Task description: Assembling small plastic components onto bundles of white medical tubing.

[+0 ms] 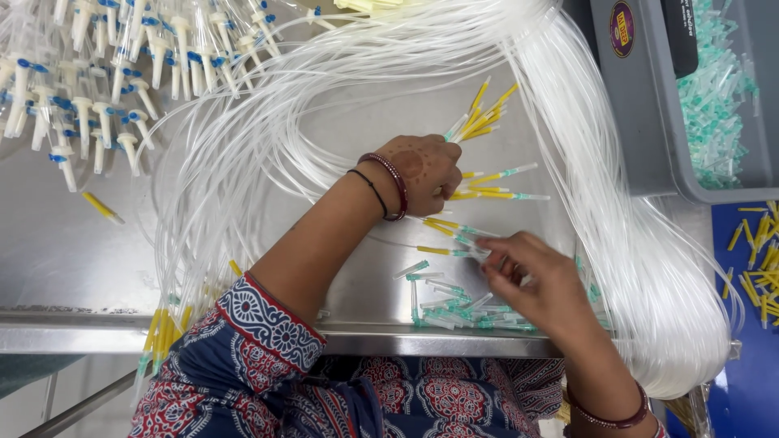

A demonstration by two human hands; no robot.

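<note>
head view. my left hand (pixel 422 174) reaches in from the lower left, forearm laid across the steel bench (pixel 65 243), wrist bent, back of the hand up, with a dark red bangle (pixel 395 185) and a thin black band at the wrist. its grip is closed around a bunch of clear tube ends tipped with yellow sleeves (pixel 479 113); some fan up and to the right of the knuckles, others stick out sideways just right of the fingers. my right hand (pixel 531 280) comes up from the lower edge, palm down, fingers curled; its grip is narrow, fingertips pinched on a single yellow-sleeved tube end (pixel 442 251) that lies between the two hands, just below the left one. whether a green cap is also in that pinch i cannot tell, as the fingers blur.

a scatter of green-capped needles (pixel 454 312) lies on the bench just below and left of the right hand, near the bench's front edge. long loops of clear tubing (pixel 649 268) sweep from the top around the right side, passing close beside the right hand. drip chambers with blue clamps (pixel 97 97) are heaped at the upper left, well apart. a grey bin (pixel 641 122) of green caps stands at upper right, and loose yellow sleeves (pixel 759 259) lie on a blue surface at far right.
</note>
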